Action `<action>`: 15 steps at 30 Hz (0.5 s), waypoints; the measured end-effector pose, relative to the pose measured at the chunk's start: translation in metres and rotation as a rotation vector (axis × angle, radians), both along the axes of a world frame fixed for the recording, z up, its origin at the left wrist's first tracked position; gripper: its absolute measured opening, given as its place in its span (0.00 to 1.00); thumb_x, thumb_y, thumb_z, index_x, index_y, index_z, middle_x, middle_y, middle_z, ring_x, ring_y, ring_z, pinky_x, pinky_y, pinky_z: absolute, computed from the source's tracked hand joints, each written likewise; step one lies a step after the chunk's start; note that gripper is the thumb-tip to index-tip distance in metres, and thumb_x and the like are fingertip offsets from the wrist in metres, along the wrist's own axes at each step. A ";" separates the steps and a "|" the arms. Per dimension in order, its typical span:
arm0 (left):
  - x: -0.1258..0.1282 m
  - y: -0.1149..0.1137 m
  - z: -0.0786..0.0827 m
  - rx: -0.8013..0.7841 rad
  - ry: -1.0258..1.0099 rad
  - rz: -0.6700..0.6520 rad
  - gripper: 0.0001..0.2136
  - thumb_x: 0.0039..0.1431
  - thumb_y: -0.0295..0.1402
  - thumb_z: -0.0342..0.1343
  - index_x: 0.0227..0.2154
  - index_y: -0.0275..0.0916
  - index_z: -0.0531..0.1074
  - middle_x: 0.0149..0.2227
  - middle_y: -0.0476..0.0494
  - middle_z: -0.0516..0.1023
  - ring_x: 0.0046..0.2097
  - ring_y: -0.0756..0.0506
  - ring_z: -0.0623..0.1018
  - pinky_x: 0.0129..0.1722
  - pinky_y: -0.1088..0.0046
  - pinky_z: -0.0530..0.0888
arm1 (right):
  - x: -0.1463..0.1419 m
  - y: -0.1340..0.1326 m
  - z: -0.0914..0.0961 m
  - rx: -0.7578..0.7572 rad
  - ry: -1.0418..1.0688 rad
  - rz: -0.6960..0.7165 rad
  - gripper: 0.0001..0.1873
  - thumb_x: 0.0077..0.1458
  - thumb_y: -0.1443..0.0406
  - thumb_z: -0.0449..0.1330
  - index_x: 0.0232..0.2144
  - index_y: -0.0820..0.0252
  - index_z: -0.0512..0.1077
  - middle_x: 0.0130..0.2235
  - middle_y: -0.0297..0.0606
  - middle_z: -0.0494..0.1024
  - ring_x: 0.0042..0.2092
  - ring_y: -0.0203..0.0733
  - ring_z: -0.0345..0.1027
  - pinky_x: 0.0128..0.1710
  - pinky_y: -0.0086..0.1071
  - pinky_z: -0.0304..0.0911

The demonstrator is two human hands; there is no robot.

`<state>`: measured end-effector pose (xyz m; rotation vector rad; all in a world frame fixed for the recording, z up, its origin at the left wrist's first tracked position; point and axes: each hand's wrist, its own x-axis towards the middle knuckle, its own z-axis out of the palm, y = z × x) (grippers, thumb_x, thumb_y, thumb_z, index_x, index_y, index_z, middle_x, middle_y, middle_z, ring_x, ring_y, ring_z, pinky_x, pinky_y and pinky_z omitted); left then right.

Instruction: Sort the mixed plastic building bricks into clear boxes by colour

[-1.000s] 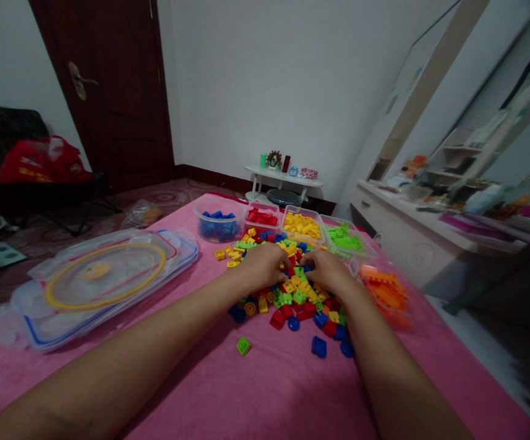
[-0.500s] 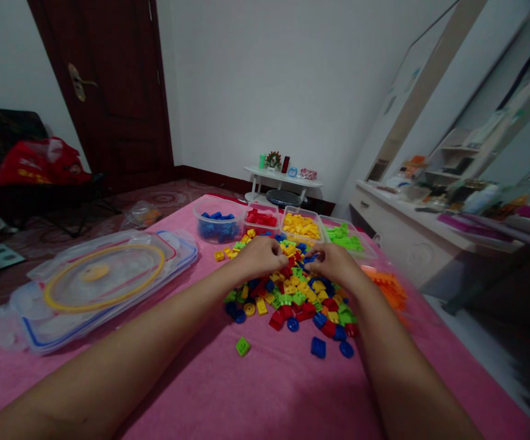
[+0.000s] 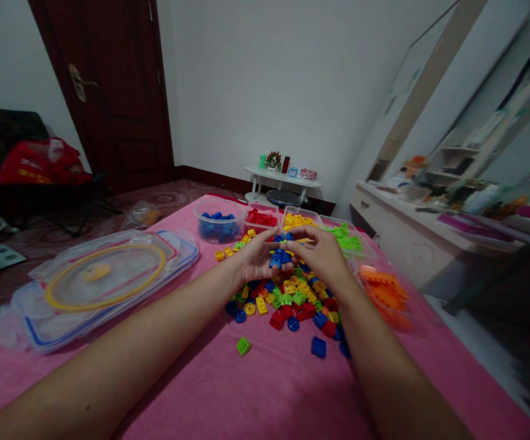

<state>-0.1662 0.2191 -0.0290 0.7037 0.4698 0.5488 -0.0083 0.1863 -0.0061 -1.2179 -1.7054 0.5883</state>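
A pile of mixed coloured building blocks lies on the pink cloth. Both hands are raised a little above the pile's far side and meet in the middle. My left hand is cupped, palm turned inward, with several blue blocks resting in it. My right hand reaches across with thumb and fingers pinched at those blue blocks. Behind the hands stand a tub of blue blocks, a red tub, a yellow tub and a green tub.
A tub of orange blocks sits right of the pile. Stacked clear lids lie at the left. Stray green and blue blocks lie nearer me. A white desk, a small white table and a dark door surround the bed.
Both hands rose off the pile and came together. The left hand turned palm-up with blue blocks gathered in it, and the right hand's fingers moved over them.
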 end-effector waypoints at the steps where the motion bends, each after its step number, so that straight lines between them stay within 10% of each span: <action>1: 0.000 0.000 -0.001 -0.007 -0.009 0.008 0.18 0.57 0.48 0.50 0.37 0.35 0.66 0.29 0.41 0.74 0.27 0.46 0.78 0.14 0.81 0.70 | 0.000 0.000 -0.001 0.030 -0.038 0.006 0.15 0.43 0.64 0.63 0.38 0.61 0.74 0.36 0.38 0.78 0.23 0.32 0.66 0.23 0.29 0.64; 8: -0.006 0.009 0.011 0.113 0.102 0.230 0.05 0.54 0.26 0.57 0.33 0.32 0.69 0.26 0.45 0.73 0.21 0.56 0.71 0.12 0.91 0.59 | 0.000 -0.005 0.009 0.204 -0.040 -0.131 0.12 0.46 0.63 0.61 0.33 0.63 0.77 0.34 0.41 0.80 0.23 0.34 0.65 0.24 0.29 0.61; 15: -0.069 0.045 0.028 0.880 0.592 1.266 0.09 0.53 0.30 0.54 0.38 0.36 0.69 0.29 0.48 0.72 0.27 0.53 0.72 0.24 0.80 0.68 | 0.002 -0.005 0.011 0.229 -0.015 -0.167 0.09 0.47 0.64 0.59 0.30 0.62 0.77 0.29 0.39 0.79 0.23 0.34 0.64 0.24 0.28 0.58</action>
